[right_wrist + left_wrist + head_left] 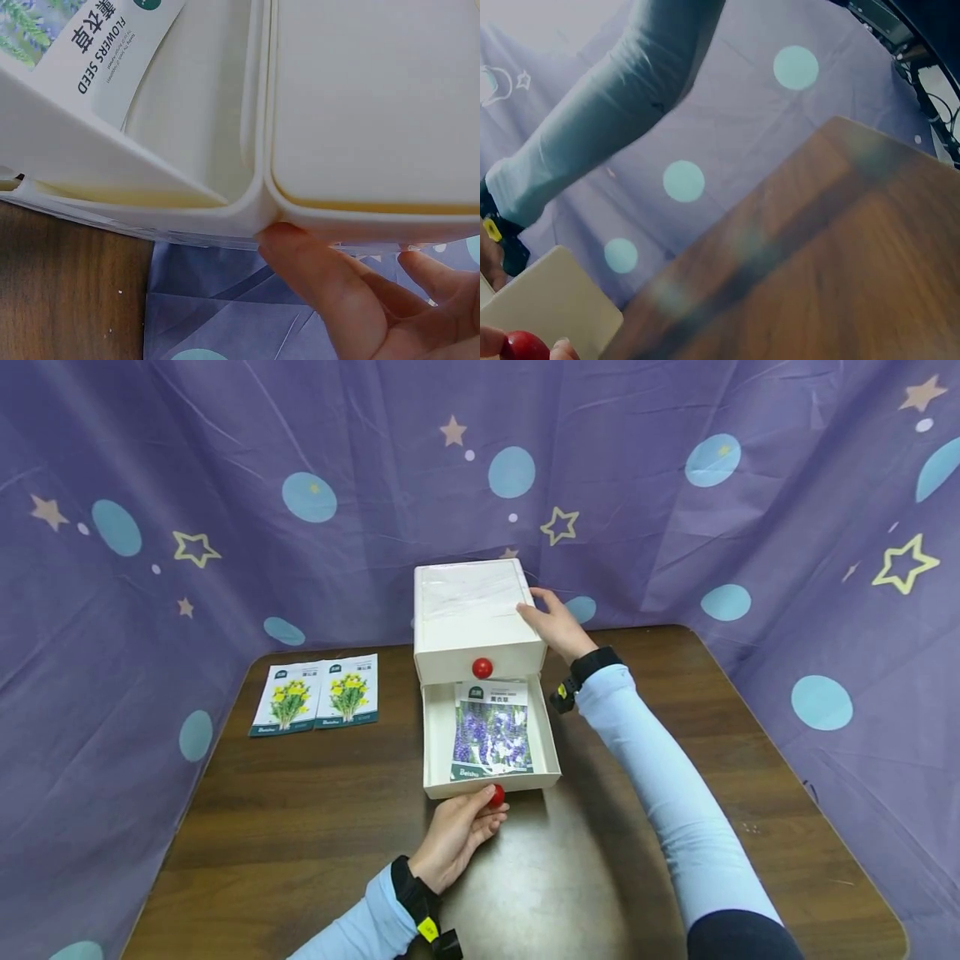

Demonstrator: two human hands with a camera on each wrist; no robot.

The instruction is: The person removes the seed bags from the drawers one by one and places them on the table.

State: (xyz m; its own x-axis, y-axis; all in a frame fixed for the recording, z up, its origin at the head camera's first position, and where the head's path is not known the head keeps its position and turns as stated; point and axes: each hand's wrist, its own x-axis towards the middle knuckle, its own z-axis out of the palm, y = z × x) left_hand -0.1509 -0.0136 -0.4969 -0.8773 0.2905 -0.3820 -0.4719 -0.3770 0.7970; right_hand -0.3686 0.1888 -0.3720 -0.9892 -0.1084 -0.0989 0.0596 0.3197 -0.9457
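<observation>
While my left hand pinches the round red knob at 6 o'clock, the pulled-out white plastic drawer runs 12-to-6 toward me; my right hand, fingers spread, braces the white cabinet at 2 o'clock.

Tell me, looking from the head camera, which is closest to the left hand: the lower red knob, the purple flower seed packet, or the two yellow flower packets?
1. Lower red knob, pinched by the left hand.
2. Purple flower seed packet, in the open drawer.
3. Yellow flower packets, far left on the table.
</observation>
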